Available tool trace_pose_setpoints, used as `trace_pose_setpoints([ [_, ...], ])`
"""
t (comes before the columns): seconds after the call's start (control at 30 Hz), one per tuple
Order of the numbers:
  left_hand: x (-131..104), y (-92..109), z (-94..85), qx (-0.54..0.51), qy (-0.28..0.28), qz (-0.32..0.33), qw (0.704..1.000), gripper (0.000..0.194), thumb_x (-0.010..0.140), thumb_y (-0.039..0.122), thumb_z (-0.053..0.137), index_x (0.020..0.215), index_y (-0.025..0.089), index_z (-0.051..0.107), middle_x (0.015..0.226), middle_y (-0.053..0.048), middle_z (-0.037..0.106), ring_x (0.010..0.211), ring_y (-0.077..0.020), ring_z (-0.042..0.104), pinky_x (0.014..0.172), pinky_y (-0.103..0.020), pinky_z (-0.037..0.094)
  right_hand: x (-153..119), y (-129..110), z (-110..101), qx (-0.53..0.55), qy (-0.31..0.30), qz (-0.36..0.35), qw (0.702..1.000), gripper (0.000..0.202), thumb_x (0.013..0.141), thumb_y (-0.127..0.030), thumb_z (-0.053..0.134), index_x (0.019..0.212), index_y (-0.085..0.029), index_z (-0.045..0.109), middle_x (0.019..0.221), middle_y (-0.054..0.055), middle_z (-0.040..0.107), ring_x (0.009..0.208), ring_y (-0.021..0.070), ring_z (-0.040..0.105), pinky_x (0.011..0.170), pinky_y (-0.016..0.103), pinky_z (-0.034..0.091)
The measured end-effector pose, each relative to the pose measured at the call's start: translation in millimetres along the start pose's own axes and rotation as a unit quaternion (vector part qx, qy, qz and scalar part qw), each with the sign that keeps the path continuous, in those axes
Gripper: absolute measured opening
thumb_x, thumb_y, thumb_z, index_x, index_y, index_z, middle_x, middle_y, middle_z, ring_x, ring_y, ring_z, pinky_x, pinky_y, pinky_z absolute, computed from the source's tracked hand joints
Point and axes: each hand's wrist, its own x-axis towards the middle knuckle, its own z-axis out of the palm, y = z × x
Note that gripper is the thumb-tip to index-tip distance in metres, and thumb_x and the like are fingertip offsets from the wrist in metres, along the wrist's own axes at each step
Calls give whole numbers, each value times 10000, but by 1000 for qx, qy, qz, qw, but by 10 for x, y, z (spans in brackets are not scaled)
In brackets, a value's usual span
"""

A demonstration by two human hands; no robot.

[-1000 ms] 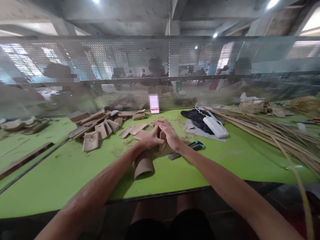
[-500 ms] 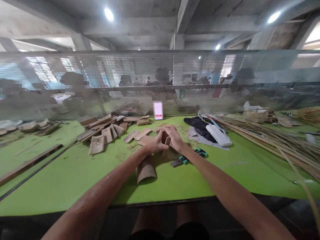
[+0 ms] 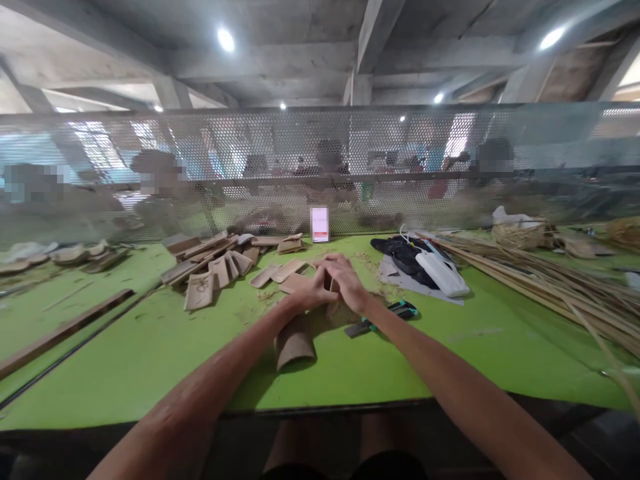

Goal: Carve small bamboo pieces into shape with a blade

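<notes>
Both hands meet above the middle of the green table [image 3: 370,380]. My left hand [image 3: 315,290] and my right hand [image 3: 346,280] are closed around a brown bamboo piece [image 3: 328,283], mostly hidden by the fingers. Below my left wrist lies a curved bamboo piece [image 3: 295,348], hollow side down. A utility knife [image 3: 383,320] with black and teal parts rests under my right forearm, blade toward the left. Just beyond my left hand are several pale bamboo pieces [image 3: 290,269] and scattered shavings.
A pile of bamboo pieces [image 3: 200,253] lies at left, near a long wooden strip [image 3: 65,330]. A phone [image 3: 320,225] leans on the mesh screen [image 3: 280,193]. Black cloth [image 3: 400,259] and a white object [image 3: 445,273] sit at right, beside long bamboo strips [image 3: 530,287].
My right hand's fingers have closed further over the bamboo piece, so less of it shows. The whole view has shifted slightly; the things on the table stay in place.
</notes>
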Motion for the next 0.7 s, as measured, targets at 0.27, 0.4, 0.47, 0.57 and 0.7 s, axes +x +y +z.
trace_pose_setpoints([
  [0.27,37,-67,65,-20,29,43,998,693,737,226,730,1340,230,389,1328,-141,506,1350,-369,475,1109,-541,472,-77,-256,81,18,22,15,999,434,1028,-352,363,1197,-272,755,1321,81,519,1286,227,487,1185,408,375],
  [0.4,54,-91,42,-31,38,55,997,701,727,219,738,1329,204,381,1366,-159,480,1388,-361,443,1161,-558,419,19,-215,112,5,48,7,999,443,1023,-350,361,1181,-261,765,1257,91,558,1280,239,492,1177,425,381],
  [0.47,57,-90,13,-51,28,30,998,750,717,205,726,1366,194,350,1356,-160,491,1352,-356,479,1141,-550,441,100,-111,103,11,50,6,999,441,1016,-364,370,1168,-245,767,1267,98,569,1276,248,502,1182,450,372],
  [0.57,62,-109,-20,-63,18,0,998,834,701,201,735,1418,197,309,1365,-165,495,1322,-365,511,1102,-512,485,148,-7,96,60,56,21,996,460,1028,-389,338,1192,-249,745,1340,101,564,1267,240,539,1147,449,420],
  [0.7,66,-142,-17,-5,38,23,999,718,711,237,737,1347,197,407,1365,-159,487,1373,-383,466,1148,-538,446,87,-38,63,7,-6,-41,999,449,1057,-427,345,1247,-283,725,1379,67,611,1350,239,498,1202,464,353],
])
